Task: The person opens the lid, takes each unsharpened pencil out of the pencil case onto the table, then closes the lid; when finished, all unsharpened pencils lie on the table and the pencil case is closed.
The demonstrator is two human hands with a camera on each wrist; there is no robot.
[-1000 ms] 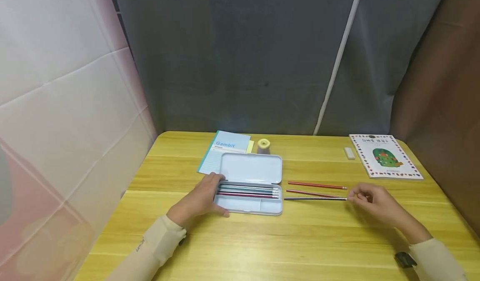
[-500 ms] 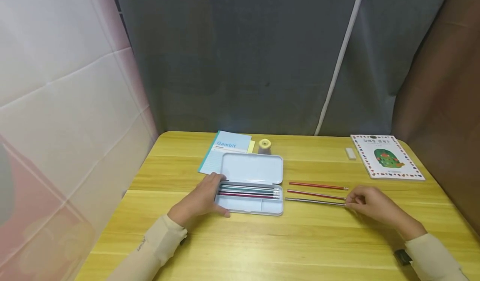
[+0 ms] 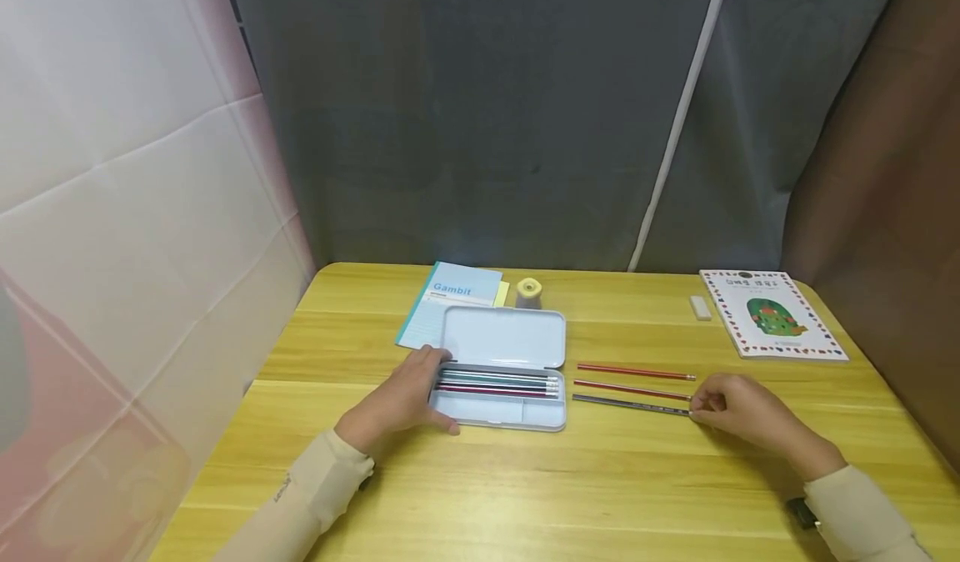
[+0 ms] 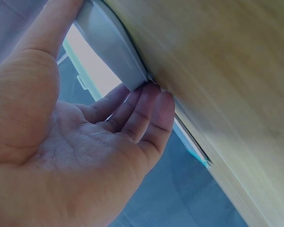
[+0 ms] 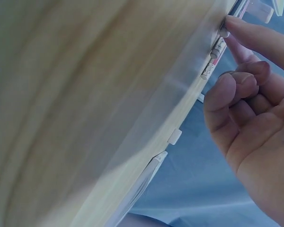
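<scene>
A pale pencil case [image 3: 542,414] lies with its lid raised, and several pencils [image 3: 495,387] rest side by side in its back compartment. My left hand [image 3: 399,399] grips the case's left end, thumb at the front and fingers at the back; the left wrist view shows the fingertips against the case wall [image 4: 114,49]. My right hand [image 3: 753,412] pinches the eraser end of a dark pencil [image 3: 626,404] lying right of the case. Just behind it are two red pencils [image 3: 636,371]. In the right wrist view, thumb and index finger meet at the pencil's end [image 5: 224,32].
Behind the case lie a light-blue notebook [image 3: 453,283] and a small yellow-topped container [image 3: 528,293]. A white eraser [image 3: 700,308] and a picture-covered book [image 3: 774,316] are at the back right. A dark curtain [image 3: 480,128] hangs beyond the wooden table [image 3: 480,495].
The dark pencil's eraser end has come towards me, away from the red pencil, and the pencil has turned about its length. My right hand moved slightly with it; the left stays put.
</scene>
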